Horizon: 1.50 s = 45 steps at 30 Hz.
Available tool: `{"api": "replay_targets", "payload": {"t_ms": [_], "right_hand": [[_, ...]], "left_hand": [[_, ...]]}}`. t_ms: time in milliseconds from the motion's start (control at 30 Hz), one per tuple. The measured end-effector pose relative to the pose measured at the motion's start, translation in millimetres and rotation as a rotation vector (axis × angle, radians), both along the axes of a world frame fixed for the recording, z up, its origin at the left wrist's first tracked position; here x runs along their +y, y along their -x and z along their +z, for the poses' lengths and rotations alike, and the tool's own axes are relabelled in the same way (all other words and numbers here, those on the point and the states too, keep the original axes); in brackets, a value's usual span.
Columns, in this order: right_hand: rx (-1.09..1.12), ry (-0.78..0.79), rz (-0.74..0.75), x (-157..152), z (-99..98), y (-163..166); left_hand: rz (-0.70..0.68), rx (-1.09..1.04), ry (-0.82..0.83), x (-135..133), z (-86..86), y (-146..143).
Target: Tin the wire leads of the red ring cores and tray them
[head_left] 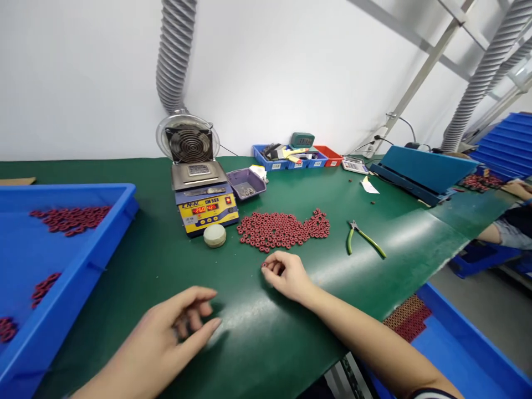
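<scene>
My right hand (287,274) rests low over the green table (257,343), its thumb and forefinger pinched on one small dark red ring-shaped part (264,265). Just beyond it lies a flat pile of the same red ring-shaped parts (274,230). At the lower left, my left hand (177,332) hovers above the table with thumb and fingers apart and nothing visible between them. A round pale tin (215,235) sits between the hands and a yellow-and-blue heating unit (208,208) with red digits. Green-handled cutting pliers (363,238) lie spread to the right of the pile.
A large blue tray (120,221) with groups of red parts fills the left side. A purple dish (245,183) and small blue bins (270,160) stand at the back. A blue tilted stand (428,169) is at right, near another person's hand (517,189).
</scene>
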State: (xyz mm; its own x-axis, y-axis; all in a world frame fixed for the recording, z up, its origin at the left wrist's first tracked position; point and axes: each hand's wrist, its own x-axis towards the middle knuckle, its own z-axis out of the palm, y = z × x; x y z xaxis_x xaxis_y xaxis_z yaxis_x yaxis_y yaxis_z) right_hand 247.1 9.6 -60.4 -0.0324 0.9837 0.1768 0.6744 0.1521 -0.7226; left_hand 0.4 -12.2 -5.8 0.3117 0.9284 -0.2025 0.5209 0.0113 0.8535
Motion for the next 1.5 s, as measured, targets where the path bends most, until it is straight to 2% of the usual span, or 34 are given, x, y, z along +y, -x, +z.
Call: {"api": "replay_targets", "payload": {"t_ms": [33, 133, 233, 333, 433, 633, 767, 900, 1000, 1167, 1333, 1500], "right_hand": [[0.111, 0.017, 0.078, -7, 4.8, 10], [0.327, -0.022, 0.253, -21, 19.9, 39], [0.352, -0.149, 0.306, -20, 29.4, 58], [0.379, -0.222, 0.324, -9, 33.5, 65], [0.379, -0.225, 0.337, -1, 38.1, 66], [0.345, -0.194, 0.363, -3, 44.7, 67], [0.433, -0.089, 0.362, -4, 46.0, 64], [0.570, 0.093, 0.292, 6, 52.9, 59], [0.663, 0.244, 0.278, 16, 60.2, 57], [0.835, 0.421, 0.324, 24, 65.8, 65], [0.941, 0.516, 0.361, 27, 65.3, 74], [0.957, 0.544, 0.364, 26, 62.4, 77]], "left_hand": [[-0.050, -0.025, 0.055, 2, -1.4, -11], [-0.066, -0.193, 0.175, 6, -5.8, -32], [-0.014, -0.381, 0.287, 6, -5.7, -31], [0.028, -0.460, 0.341, 8, 0.1, -21], [-0.016, -0.443, 0.264, 15, 5.7, -13], [-0.134, -0.193, -0.095, 22, 5.5, -8], [-0.077, -0.158, -0.175, 21, 9.8, -3], [0.126, -0.223, -0.267, 25, 20.0, 4], [0.208, -0.307, -0.242, 31, 21.1, 7], [0.165, -0.410, -0.107, 33, 10.4, 4], [0.114, -0.435, -0.107, 31, 7.9, 4], [0.109, -0.431, -0.129, 32, 11.1, 4]]}}
